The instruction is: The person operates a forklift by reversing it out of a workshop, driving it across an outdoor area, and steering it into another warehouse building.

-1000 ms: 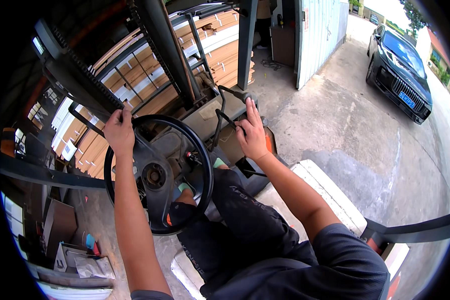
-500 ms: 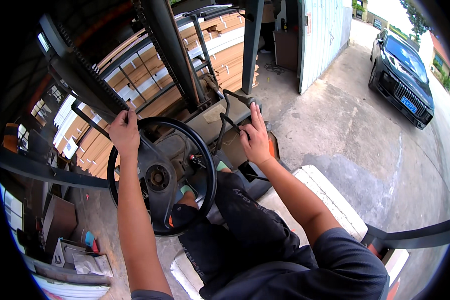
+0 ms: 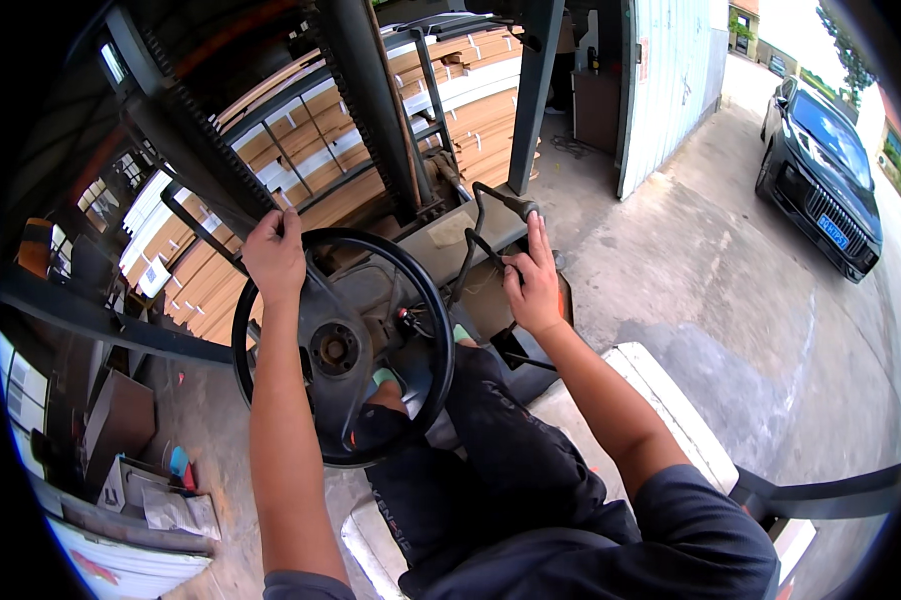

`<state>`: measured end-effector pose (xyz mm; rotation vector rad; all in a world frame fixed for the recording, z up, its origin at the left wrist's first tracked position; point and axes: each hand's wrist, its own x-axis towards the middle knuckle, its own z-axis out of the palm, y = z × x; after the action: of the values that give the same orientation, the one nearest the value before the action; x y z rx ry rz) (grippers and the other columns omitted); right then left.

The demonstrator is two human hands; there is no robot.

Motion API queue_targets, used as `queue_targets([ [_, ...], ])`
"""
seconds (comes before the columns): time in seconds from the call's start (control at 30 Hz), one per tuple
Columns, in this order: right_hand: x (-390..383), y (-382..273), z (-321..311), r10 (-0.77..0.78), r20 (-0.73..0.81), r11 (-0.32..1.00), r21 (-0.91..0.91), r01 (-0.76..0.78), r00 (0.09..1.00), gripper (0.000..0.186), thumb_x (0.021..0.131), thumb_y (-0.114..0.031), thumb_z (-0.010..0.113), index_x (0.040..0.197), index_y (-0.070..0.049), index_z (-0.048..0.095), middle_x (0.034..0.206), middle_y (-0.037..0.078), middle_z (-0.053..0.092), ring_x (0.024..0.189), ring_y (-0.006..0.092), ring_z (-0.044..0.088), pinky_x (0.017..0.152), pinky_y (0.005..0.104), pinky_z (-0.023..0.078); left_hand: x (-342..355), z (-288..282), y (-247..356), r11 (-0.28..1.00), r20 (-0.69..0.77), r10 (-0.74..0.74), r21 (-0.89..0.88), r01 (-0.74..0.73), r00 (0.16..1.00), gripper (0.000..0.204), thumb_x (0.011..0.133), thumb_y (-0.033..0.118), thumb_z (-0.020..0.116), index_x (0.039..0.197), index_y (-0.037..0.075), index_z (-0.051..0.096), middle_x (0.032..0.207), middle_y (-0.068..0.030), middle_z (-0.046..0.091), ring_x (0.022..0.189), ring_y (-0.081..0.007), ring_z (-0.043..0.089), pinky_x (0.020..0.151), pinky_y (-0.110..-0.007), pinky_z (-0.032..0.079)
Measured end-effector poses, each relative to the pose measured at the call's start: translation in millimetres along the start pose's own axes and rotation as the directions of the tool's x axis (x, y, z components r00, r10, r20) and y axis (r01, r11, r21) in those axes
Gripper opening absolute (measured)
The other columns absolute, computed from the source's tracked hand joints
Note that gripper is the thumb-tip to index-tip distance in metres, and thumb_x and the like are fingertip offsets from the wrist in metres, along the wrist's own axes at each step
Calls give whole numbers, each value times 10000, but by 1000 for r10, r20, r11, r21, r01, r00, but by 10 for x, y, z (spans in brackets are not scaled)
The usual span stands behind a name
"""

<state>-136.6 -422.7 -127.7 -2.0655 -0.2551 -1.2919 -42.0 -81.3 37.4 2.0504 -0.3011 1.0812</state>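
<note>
I sit at the controls of a forklift. My left hand [image 3: 276, 258] is closed on the upper left rim of the black steering wheel [image 3: 437, 320]. My right hand [image 3: 534, 285] rests on the control levers [image 3: 481, 210] right of the wheel, two fingers stretched toward an upper knob and the thumb apart, lower down; what lies beneath the palm is hidden. Below the wheel are my legs and light green footwear [image 3: 461, 334]. Ahead, behind the dark mast [image 3: 361, 90], stand banded stacks of light brown boards [image 3: 206, 300].
A pale metal door [image 3: 661, 110] stands right of the stacks. A dark car [image 3: 816, 180] is on the concrete drive [image 3: 721, 260] to the right. At lower left are a brown cabinet [image 3: 121, 420] and scattered bags [image 3: 176, 510]. A white seat cushion [image 3: 661, 390] lies beside me.
The stacks, door, car and forklift controls have all shifted rightward in the picture, the car also downward. My hands keep the same places on wheel and levers.
</note>
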Motion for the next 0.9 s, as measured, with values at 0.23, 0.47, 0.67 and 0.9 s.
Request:
queue_targets([
  [0.23,-11,7,38,-18,-10,997,-76,18,1000,101,842,-70,645,914,-8,679,1661,294,299,1530,507,282,1239,566,258,33,-20,-16,1000,-7,19,-22,-19,1000,358,975,277,674,773,-14,621,605,-159,519,532,-234,469,573,-366,429],
  [0.47,-92,-49,45,23,-57,987,-159,-32,998,121,873,-109,652,939,-47,733,1672,282,284,1545,504,247,1246,593,201,-20,-141,10,997,-18,-9,-74,7,1000,361,985,255,662,765,-22,590,584,-138,472,525,-198,430,558,-350,395],
  [0.67,-68,-173,27,19,-44,992,-125,-25,999,124,896,-92,631,961,-33,718,1685,282,246,1554,502,223,1265,569,188,-15,-385,-202,998,7,-38,-45,38,999,378,1044,244,632,761,-7,629,608,-1,518,592,-70,482,571,-270,367],
  [0.9,-106,-247,64,8,-50,995,-102,-13,999,127,869,-89,664,945,-24,742,1672,279,281,1544,497,254,1253,558,227,-96,-593,-291,991,-68,-67,-123,59,995,380,1009,224,650,743,-31,558,590,-88,438,582,-140,388,574,-345,367],
])
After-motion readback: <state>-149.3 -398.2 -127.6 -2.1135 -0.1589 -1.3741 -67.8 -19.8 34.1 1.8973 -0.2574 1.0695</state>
